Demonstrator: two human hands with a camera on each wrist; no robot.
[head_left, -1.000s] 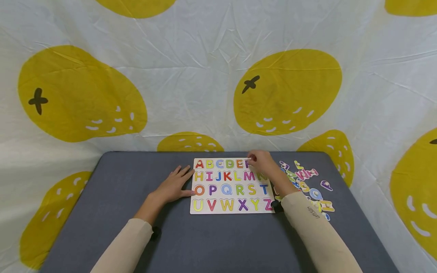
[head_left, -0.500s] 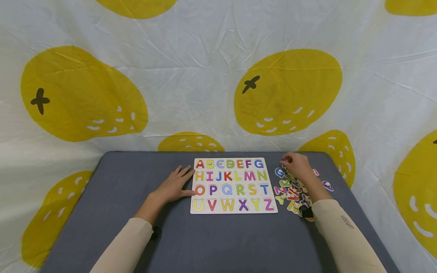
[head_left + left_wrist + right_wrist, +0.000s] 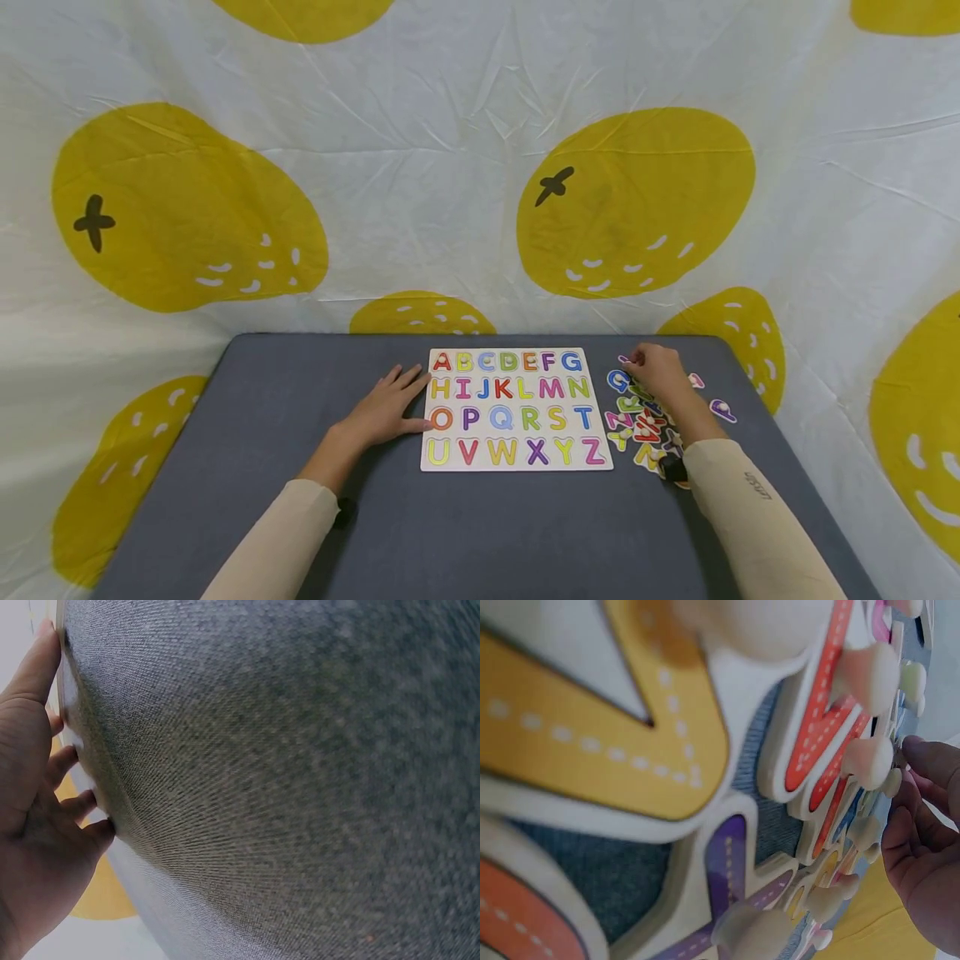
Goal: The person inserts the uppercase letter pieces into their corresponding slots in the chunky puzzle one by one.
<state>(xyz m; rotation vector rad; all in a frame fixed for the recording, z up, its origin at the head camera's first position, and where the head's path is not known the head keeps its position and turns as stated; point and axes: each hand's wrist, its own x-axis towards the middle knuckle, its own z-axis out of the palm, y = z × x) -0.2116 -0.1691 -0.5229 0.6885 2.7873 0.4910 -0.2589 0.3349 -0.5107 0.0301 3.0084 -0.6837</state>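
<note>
A white alphabet puzzle board (image 3: pixel 487 465) lies on the dark table, with letters in rows from A to Z. Small knobs stand on the letters A through E. My left hand (image 3: pixel 382 408) lies with spread fingers at the board's left edge, thumb beside the O; the left wrist view shows this hand (image 3: pixel 45 795) side-on. To the right of the board, my right hand (image 3: pixel 662 375) pinches a small purple-edged letter piece (image 3: pixel 624 359) at the top of the loose pile. In the right wrist view, thumb and finger of that hand (image 3: pixel 930 817) meet beyond the knobbed pieces; the piece itself is mostly hidden.
Several loose letter pieces overlap right of the board, among them a blue one (image 3: pixel 618 381), a red one (image 3: pixel 647 427) and a yellow one (image 3: pixel 647 456). A purple piece (image 3: pixel 722 409) lies apart, farther right. A lemon-print cloth (image 3: pixel 420 208) hangs behind the table.
My right hand has moved right, from the board's top row to the loose pile, and now dips to a letter piece there. The left hand has stayed at the board's left edge.
</note>
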